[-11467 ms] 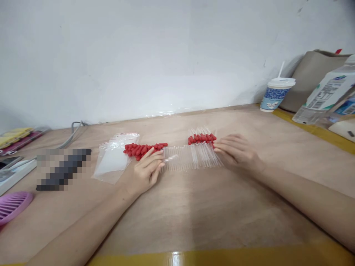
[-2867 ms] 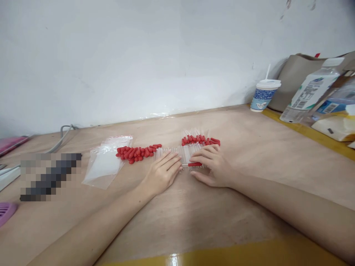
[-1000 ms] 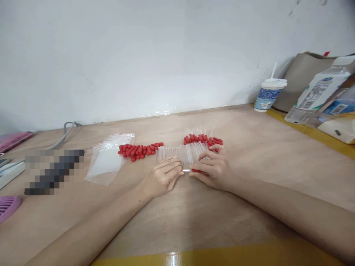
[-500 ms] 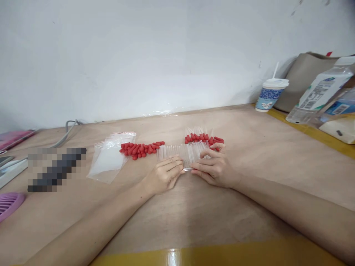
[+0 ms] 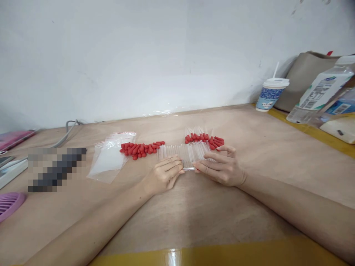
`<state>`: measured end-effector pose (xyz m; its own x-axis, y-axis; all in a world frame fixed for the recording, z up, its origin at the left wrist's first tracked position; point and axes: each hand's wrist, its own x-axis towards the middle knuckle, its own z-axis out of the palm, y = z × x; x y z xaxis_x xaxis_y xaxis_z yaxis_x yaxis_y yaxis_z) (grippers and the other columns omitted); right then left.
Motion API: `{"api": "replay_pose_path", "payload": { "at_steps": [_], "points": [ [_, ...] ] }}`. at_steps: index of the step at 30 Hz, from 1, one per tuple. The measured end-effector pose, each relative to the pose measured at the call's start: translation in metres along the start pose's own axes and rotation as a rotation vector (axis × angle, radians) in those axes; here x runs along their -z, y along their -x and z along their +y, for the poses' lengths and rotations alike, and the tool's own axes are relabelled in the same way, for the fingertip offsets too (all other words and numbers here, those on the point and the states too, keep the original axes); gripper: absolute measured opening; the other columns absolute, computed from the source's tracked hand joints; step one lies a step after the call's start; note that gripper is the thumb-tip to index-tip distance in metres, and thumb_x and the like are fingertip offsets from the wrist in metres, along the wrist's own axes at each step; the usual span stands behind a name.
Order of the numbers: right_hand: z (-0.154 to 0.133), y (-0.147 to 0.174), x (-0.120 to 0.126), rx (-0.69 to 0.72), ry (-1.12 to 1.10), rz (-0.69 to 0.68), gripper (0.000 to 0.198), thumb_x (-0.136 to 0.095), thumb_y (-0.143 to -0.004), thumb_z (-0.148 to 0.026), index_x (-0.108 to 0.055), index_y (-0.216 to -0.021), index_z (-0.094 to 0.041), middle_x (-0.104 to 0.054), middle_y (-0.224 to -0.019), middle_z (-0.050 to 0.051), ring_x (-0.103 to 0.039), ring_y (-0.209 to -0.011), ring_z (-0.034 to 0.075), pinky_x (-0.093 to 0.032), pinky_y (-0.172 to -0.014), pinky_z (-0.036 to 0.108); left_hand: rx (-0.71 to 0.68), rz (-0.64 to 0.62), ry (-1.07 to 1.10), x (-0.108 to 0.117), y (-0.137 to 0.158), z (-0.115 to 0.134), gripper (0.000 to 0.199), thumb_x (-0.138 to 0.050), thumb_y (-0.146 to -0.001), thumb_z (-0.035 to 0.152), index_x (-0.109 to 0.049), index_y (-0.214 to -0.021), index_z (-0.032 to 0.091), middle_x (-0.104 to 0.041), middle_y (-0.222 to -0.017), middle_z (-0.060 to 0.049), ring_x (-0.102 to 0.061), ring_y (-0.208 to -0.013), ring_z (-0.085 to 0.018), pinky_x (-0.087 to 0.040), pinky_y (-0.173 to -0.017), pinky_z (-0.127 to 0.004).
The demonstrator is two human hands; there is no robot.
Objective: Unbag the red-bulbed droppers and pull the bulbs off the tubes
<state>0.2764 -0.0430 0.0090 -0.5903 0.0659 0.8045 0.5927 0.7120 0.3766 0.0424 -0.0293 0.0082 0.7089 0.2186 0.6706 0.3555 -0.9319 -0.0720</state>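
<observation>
Between my hands a clear glass dropper tube [image 5: 189,169] lies crosswise. My left hand [image 5: 168,173] is closed on its left end, fingertips pressed together. At the other end, my right hand [image 5: 223,166] pinches it with thumb and forefinger, the other fingers bent loosely above. Just beyond the hands, many thin glass tubes [image 5: 184,151] lie side by side in a row, partly covered by my fingers. Loose red rubber bulbs [image 5: 141,149] form a pile to the left. Behind the row, droppers with red bulbs [image 5: 197,137] lie with their clear tubes pointing toward the wall.
Clear zip bags [image 5: 108,159] lie left of the red pile. Farther left are a pixelated dark object [image 5: 58,170], a cable [image 5: 65,136] and a purple slotted item [image 5: 11,204]. At right stand a lidded paper cup [image 5: 270,96], a plastic bottle [image 5: 320,90] and a grey-beige bag [image 5: 296,77].
My right hand has shifted slightly right, and its raised fingers have moved away from the red bulbs. My left hand has stayed in place.
</observation>
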Motion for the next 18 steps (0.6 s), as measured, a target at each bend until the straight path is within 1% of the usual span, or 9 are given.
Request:
{"api": "replay_pose_path", "payload": {
  "at_steps": [2, 6, 8, 9, 11, 13, 15, 16, 18],
  "points": [
    [0.001, 0.0, 0.002, 0.031, 0.018, 0.022, 0.012, -0.063, -0.08, -0.023, -0.063, -0.092, -0.026, -0.07, -0.077, -0.009, -0.059, -0.075, 0.009, -0.032, -0.077, 0.034, 0.009, 0.005, 0.001, 0.0, 0.001, 0.001, 0.01, -0.053, -0.082, 0.012, -0.057, -0.091, 0.013, -0.067, -0.087, -0.006, -0.062, -0.092, -0.016, -0.051, -0.091, -0.036],
    [0.004, 0.0, 0.006, 0.074, 0.04, 0.014, 0.013, -0.061, -0.081, -0.021, -0.063, -0.093, -0.027, -0.07, -0.079, -0.01, -0.06, -0.075, 0.008, -0.033, -0.075, 0.031, 0.009, 0.026, -0.019, 0.0, 0.003, 0.0, 0.013, -0.054, -0.082, 0.011, -0.057, -0.094, 0.014, -0.067, -0.091, -0.006, -0.061, -0.096, -0.017, -0.05, -0.092, -0.037],
    [0.01, 0.004, 0.009, 0.054, 0.023, 0.008, 0.015, -0.059, -0.083, -0.02, -0.063, -0.094, -0.029, -0.07, -0.08, -0.009, -0.061, -0.077, 0.008, -0.033, -0.075, 0.031, 0.022, 0.062, -0.049, 0.002, 0.004, -0.003, 0.014, -0.054, -0.082, 0.011, -0.057, -0.094, 0.014, -0.067, -0.093, -0.006, -0.061, -0.097, -0.018, -0.05, -0.091, -0.038],
    [0.014, 0.007, 0.009, 0.015, 0.021, 0.012, 0.016, -0.058, -0.083, -0.02, -0.063, -0.095, -0.03, -0.07, -0.079, -0.009, -0.061, -0.076, 0.009, -0.033, -0.075, 0.031, 0.047, 0.088, -0.073, 0.004, 0.005, -0.005, 0.013, -0.054, -0.082, 0.011, -0.058, -0.094, 0.015, -0.066, -0.094, -0.006, -0.061, -0.097, -0.018, -0.05, -0.091, -0.038],
    [0.027, 0.015, 0.009, -0.14, 0.044, 0.021, 0.016, -0.059, -0.083, -0.022, -0.064, -0.095, -0.031, -0.07, -0.075, -0.008, -0.061, -0.072, 0.011, -0.034, -0.074, 0.033, 0.14, 0.144, -0.137, 0.009, 0.007, -0.01, 0.012, -0.054, -0.082, 0.012, -0.059, -0.092, 0.015, -0.066, -0.095, -0.006, -0.061, -0.096, -0.018, -0.051, -0.087, -0.036],
    [0.043, 0.025, 0.005, -0.369, 0.088, 0.019, 0.014, -0.061, -0.08, -0.03, -0.066, -0.094, -0.03, -0.07, -0.076, -0.004, -0.058, -0.067, 0.012, -0.036, -0.071, 0.033, 0.261, 0.172, -0.199, 0.011, 0.008, -0.016, 0.011, -0.053, -0.083, 0.014, -0.061, -0.09, 0.016, -0.064, -0.093, -0.005, -0.061, -0.088, -0.016, -0.053, -0.079, -0.031],
    [0.059, 0.035, -0.001, -0.608, -0.014, 0.012, 0.02, -0.054, -0.083, -0.036, -0.068, -0.09, -0.024, -0.067, -0.077, 0.003, -0.056, -0.066, 0.014, -0.04, -0.063, 0.03, 0.361, 0.169, -0.248, 0.012, 0.009, -0.022, 0.013, -0.051, -0.084, 0.017, -0.062, -0.092, 0.016, -0.059, -0.088, -0.005, -0.059, -0.078, -0.013, -0.052, -0.068, -0.026],
    [0.066, 0.04, -0.004, -0.719, -0.067, 0.002, 0.024, -0.052, -0.084, -0.038, -0.068, -0.09, -0.021, -0.065, -0.076, 0.005, -0.055, -0.065, 0.014, -0.041, -0.059, 0.029, 0.397, 0.164, -0.27, 0.011, 0.01, -0.025, 0.015, -0.05, -0.085, 0.017, -0.063, -0.094, 0.016, -0.057, -0.086, -0.005, -0.058, -0.075, -0.013, -0.052, -0.065, -0.026],
    [0.077, 0.048, -0.01, -0.937, -0.128, -0.02, 0.027, -0.054, -0.08, -0.04, -0.067, -0.087, -0.018, -0.063, -0.072, 0.006, -0.054, -0.061, 0.015, -0.042, -0.056, 0.029, 0.437, 0.152, -0.301, 0.01, 0.011, -0.03, 0.02, -0.047, -0.086, 0.016, -0.062, -0.1, 0.016, -0.053, -0.086, -0.006, -0.055, -0.076, -0.014, -0.05, -0.065, -0.026]
  ]
}}
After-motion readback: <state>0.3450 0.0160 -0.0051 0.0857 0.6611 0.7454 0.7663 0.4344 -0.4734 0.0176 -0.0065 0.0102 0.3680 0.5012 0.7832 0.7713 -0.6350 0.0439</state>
